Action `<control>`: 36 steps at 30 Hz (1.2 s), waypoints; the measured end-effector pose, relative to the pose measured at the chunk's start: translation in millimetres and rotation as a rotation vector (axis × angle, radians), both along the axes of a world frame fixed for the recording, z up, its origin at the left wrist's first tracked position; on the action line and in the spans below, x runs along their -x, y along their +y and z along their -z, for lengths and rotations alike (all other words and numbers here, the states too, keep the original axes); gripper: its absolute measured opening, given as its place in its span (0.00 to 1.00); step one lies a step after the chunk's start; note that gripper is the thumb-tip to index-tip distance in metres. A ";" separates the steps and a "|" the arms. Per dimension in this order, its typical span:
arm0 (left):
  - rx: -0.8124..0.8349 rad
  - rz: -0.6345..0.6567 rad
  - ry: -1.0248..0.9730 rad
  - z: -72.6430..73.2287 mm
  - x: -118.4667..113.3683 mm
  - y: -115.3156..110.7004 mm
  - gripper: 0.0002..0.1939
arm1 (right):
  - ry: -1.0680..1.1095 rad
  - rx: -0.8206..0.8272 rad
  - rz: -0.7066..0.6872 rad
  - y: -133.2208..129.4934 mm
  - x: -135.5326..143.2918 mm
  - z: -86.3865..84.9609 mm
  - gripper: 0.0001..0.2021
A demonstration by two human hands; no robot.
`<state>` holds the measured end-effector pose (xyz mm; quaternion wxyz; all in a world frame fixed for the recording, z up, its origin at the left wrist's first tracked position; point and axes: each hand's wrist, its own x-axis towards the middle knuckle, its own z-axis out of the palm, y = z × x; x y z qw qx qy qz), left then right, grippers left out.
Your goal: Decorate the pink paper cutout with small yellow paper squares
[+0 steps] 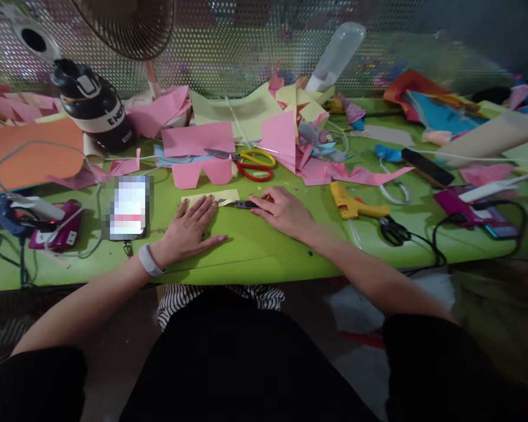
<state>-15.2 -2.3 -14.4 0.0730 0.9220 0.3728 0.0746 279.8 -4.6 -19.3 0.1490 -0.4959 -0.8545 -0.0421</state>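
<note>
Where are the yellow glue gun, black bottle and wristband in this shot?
Yellow glue gun [345, 201]: head view, on its body.
Black bottle [97, 121]: head view, on its pale band.
Wristband [148, 260]: head view, on its outer surface.

This looks like a small paper-craft workshop, judging by the long green work surface [255, 246] strewn with cut pink paper pieces [198, 139], the yellow plastic glue gun [347, 202], the scissors with yellow and red handles [255, 164] and the perforated metal screen [229, 53] behind.
</note>
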 end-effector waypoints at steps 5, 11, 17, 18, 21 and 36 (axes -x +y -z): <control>-0.008 0.006 -0.029 2.9 1.0 0.0 0.46 | 0.037 0.018 -0.033 1.1 -0.9 0.9 0.18; 0.004 -0.001 -0.018 2.3 0.2 -0.2 0.46 | 0.064 0.019 -0.075 1.4 -3.2 0.1 0.18; 0.015 -0.001 -0.035 0.8 -0.2 -1.0 0.47 | 0.068 0.035 -0.064 1.9 2.0 -1.4 0.18; 0.015 -0.001 -0.034 1.1 -0.2 -1.0 0.48 | 0.066 0.038 -0.071 1.6 2.9 -2.0 0.18; 0.019 0.000 -0.033 2.2 -0.2 -1.0 0.48 | 0.062 0.051 -0.089 -0.5 4.0 -3.2 0.18; 0.119 -0.068 0.039 -19.5 11.3 -6.5 0.53 | -0.022 -0.007 -0.084 -1.7 5.1 -0.2 0.20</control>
